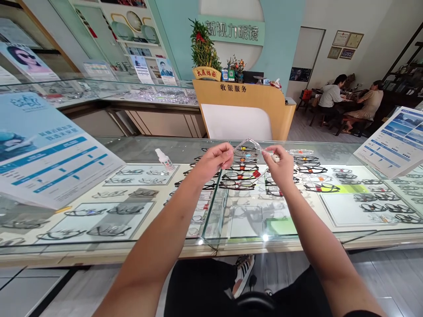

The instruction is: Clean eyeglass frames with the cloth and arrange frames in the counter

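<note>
Both arms are stretched forward over the glass counter (297, 240), forearms bare and converging. The left hand (215, 159) is turned palm inward, with thumb and fingertips pinched on one end of a clear spectacle frame (250, 143). The right hand (282, 169) is closed in the same way on the other end. The frame is thus held in the air between the two hands, above the middle of the counter and nearer its far edge, clear of the glass. A small red tag (256, 174) is seen just below, between the hands; whether it hangs from the frame cannot be told.

Under the glass, directly below the hands, rows of dark-rimmed display frames (239, 178) are laid out. A small white spray bottle (164, 159) is stood on the counter top, left of the left hand and well apart from it; its label cannot be read. A slanted left information board (49, 149) is placed at the counter's left end and a right information board (393, 141) at its right end; their print is too small to be read.

Beyond the counter, a wooden cashier desk (244, 110) is marked "收银服务". Above it, the wall sign (231, 31) reads "新视力眼镜". On the desk a potted plant (202, 48) is set, with a plaque lettered "大展鸿图". At the far right, two people (330, 94) are seated at a table.
</note>
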Available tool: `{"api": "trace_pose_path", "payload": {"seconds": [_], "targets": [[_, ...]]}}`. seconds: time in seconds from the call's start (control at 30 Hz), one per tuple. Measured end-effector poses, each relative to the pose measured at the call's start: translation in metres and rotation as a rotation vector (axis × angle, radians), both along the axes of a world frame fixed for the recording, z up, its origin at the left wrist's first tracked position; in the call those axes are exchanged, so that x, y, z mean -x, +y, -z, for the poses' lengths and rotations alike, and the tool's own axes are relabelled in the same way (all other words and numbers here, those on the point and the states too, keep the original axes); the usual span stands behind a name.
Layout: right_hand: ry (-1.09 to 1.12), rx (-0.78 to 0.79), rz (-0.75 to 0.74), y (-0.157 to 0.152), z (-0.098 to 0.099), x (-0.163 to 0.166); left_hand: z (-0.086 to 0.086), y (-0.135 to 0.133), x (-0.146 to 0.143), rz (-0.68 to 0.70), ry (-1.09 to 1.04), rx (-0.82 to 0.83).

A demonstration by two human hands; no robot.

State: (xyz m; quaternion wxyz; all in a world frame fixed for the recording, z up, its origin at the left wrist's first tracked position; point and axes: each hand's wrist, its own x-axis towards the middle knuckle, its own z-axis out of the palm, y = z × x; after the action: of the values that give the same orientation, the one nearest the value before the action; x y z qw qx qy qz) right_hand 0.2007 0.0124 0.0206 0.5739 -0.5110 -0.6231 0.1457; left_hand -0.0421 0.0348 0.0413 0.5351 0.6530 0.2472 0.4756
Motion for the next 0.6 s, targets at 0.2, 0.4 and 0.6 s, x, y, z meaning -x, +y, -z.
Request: {"api": "trace_pose_path", "payload": {"seconds": [0.2, 0.4, 0.6], "targets": [[0.187, -0.04, -0.178, -0.005, -0.005, 0.009, 0.003, -0.008, -0.013, -0.023, -0.025, -0.083], [0.703, 0.34, -0.541, 0.003, -0.006, 0.013, 0.008, -0.01, -0.017, 0.066, 0.099, -0.127], [0.972, 0.428, -0.674, 0.006, -0.012, 0.008, 0.018, -0.005, -0.02, 0.09, 0.17, -0.13]]}}
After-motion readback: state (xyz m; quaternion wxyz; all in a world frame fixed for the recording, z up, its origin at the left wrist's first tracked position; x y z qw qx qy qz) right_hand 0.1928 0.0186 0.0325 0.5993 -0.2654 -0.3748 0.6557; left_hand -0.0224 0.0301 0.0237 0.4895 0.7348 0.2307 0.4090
